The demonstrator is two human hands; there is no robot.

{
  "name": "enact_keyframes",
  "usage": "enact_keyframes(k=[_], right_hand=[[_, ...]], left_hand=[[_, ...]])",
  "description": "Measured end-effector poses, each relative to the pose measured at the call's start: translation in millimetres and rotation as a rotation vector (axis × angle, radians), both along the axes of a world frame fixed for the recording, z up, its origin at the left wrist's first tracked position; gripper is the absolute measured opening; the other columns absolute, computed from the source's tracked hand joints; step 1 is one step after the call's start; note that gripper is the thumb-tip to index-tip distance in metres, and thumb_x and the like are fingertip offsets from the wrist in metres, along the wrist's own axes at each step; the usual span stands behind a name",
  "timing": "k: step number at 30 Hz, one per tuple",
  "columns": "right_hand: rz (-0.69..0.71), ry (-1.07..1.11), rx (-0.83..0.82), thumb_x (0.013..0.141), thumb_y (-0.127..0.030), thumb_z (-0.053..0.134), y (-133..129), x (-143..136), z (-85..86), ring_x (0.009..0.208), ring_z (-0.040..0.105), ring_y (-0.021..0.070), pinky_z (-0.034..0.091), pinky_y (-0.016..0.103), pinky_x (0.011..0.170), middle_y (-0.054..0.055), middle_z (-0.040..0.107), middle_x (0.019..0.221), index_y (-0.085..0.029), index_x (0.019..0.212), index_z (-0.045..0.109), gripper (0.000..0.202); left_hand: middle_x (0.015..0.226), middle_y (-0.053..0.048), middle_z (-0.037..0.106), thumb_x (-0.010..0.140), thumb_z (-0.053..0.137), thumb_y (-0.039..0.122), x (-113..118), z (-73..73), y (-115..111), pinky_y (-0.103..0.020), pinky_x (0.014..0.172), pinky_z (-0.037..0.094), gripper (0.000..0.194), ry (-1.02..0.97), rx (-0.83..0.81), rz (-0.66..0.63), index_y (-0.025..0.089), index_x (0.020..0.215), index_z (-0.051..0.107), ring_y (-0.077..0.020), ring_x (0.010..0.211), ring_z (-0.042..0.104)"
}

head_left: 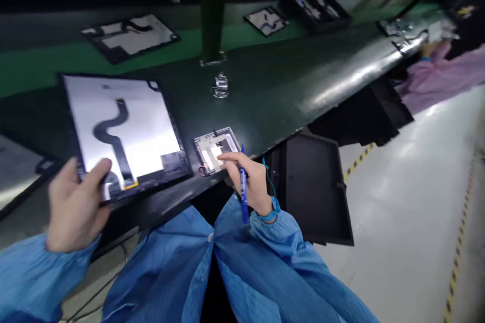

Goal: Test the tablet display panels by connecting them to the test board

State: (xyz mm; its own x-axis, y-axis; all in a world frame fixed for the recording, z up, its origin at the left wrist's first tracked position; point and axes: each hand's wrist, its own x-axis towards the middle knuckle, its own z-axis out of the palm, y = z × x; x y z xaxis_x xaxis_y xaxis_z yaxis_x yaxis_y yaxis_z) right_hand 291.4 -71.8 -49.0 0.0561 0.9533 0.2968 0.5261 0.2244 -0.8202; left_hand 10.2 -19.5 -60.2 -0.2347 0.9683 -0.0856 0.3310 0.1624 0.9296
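In the left hand (78, 202), a silver-backed display panel (151, 121), pinched at its near left corner, thumb on the silver face and fingers behind. Perhaps gripped there to leave the S-shaped ribbon cable (108, 131) uncovered, face turned up for a clear look. Hard to tell whether resting on the bench (273, 75) or lifted just above.

In the right hand (252, 181), a blue marker pen (243, 192), tucked across the fingers, likely so as to leave the index finger free. Fingertips extended over a small framed circuit module (215, 151), apparently touching. Module flat at the bench's front edge, probably for easy reach.

Beyond the module, a shiny metal part (220, 86) and, behind it, a green post (214, 10), in the way of any straight reach to the far side. Left of the post, a far panel (132, 35); right of it, a smaller-looking panel (267, 21) beside a black tray (316, 10). Below the bench's front edge, to the right, a black bin (314, 186). Farther off, a co-worker's pink sleeve (443, 75), well apart.
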Motion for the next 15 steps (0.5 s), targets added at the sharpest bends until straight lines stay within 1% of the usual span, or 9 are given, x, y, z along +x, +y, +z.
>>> enact_keyframes(k=[3, 5, 6, 9, 10, 11, 13, 14, 15], right_hand=[[0.003, 0.188, -0.111, 0.100, -0.033, 0.049, 25, -10, -1.9, 0.066, 0.072, 0.0106, 0.056, 0.022, 0.067, 0.000, 0.078, 0.084, -0.021, 0.095, 0.069, 0.024], [0.023, 0.228, -0.175, 0.100, -0.035, 0.047, 36, -14, -1.6, 0.062, 0.071, 0.0101, 0.054, 0.022, 0.063, -0.001, 0.077, 0.084, -0.021, 0.098, 0.068, 0.025], [0.041, 0.227, -0.199, 0.101, -0.035, 0.046, 40, -16, -0.5, 0.061, 0.070, 0.0099, 0.053, 0.022, 0.062, -0.002, 0.077, 0.084, -0.022, 0.103, 0.066, 0.025], [0.154, 0.157, -0.253, 0.100, -0.035, 0.046, 53, -23, 5.0, 0.059, 0.064, 0.0098, 0.049, 0.023, 0.061, -0.004, 0.072, 0.080, -0.024, 0.125, 0.056, 0.029], [0.205, 0.123, -0.266, 0.099, -0.034, 0.048, 57, -28, 6.4, 0.060, 0.063, 0.0100, 0.048, 0.023, 0.062, -0.005, 0.070, 0.079, -0.024, 0.127, 0.053, 0.031], [0.266, 0.093, -0.279, 0.098, -0.034, 0.049, 61, -35, 6.9, 0.062, 0.061, 0.0102, 0.047, 0.024, 0.064, -0.005, 0.067, 0.079, -0.023, 0.127, 0.052, 0.031], [0.387, 0.072, -0.306, 0.096, -0.034, 0.054, 67, -53, 4.2, 0.063, 0.058, 0.0098, 0.045, 0.023, 0.063, -0.005, 0.063, 0.077, -0.022, 0.112, 0.057, 0.020], [0.429, 0.083, -0.326, 0.095, -0.035, 0.055, 69, -64, 0.7, 0.062, 0.056, 0.0094, 0.043, 0.023, 0.062, -0.005, 0.061, 0.074, -0.022, 0.100, 0.058, 0.014], [0.456, 0.101, -0.349, 0.094, -0.036, 0.056, 71, -75, -4.0, 0.060, 0.054, 0.0089, 0.042, 0.022, 0.060, -0.006, 0.058, 0.070, -0.022, 0.089, 0.058, 0.016]], left_hand=[[0.101, -0.002, 0.076, 0.079, 0.072, 0.034, 8, -13.0, -11, -0.051, 0.090, 0.062, 0.024, -0.293, -0.184, 0.196, 0.027, 0.101, 0.065, -0.0305, 0.097, 0.073], [0.113, -0.006, 0.075, 0.078, 0.073, 0.033, 11, -19.2, -13, -0.052, 0.102, 0.056, 0.034, -0.383, -0.223, 0.204, 0.025, 0.110, 0.065, -0.0314, 0.109, 0.070], [0.126, -0.008, 0.071, 0.079, 0.072, 0.032, 10, -21.7, -13, -0.051, 0.109, 0.051, 0.042, -0.346, -0.185, 0.159, 0.025, 0.119, 0.062, -0.0311, 0.119, 0.066], [0.162, -0.013, 0.038, 0.084, 0.066, 0.027, -4, -26.1, 0, -0.047, 0.124, 0.029, 0.070, -0.057, 0.055, 0.012, 0.023, 0.149, 0.039, -0.0275, 0.149, 0.037], [0.166, -0.014, 0.029, 0.085, 0.063, 0.025, -10, -26.3, 8, -0.047, 0.126, 0.024, 0.076, 0.080, 0.146, -0.026, 0.020, 0.154, 0.031, -0.0265, 0.153, 0.028], [0.167, -0.017, 0.024, 0.086, 0.060, 0.024, -16, -25.9, 17, -0.048, 0.126, 0.021, 0.077, 0.216, 0.222, -0.066, 0.017, 0.156, 0.027, -0.0265, 0.155, 0.023], [0.163, -0.021, 0.030, 0.088, 0.056, 0.022, -25, -24.2, 38, -0.050, 0.126, 0.022, 0.070, 0.458, 0.312, -0.169, 0.009, 0.153, 0.032, -0.0283, 0.154, 0.024], [0.161, -0.021, 0.035, 0.089, 0.055, 0.022, -27, -23.9, 48, -0.050, 0.125, 0.023, 0.065, 0.541, 0.320, -0.223, 0.007, 0.150, 0.036, -0.0291, 0.153, 0.026], [0.159, -0.021, 0.038, 0.090, 0.053, 0.021, -28, -24.5, 57, -0.051, 0.125, 0.024, 0.061, 0.598, 0.316, -0.265, 0.006, 0.148, 0.039, -0.0296, 0.153, 0.027]])
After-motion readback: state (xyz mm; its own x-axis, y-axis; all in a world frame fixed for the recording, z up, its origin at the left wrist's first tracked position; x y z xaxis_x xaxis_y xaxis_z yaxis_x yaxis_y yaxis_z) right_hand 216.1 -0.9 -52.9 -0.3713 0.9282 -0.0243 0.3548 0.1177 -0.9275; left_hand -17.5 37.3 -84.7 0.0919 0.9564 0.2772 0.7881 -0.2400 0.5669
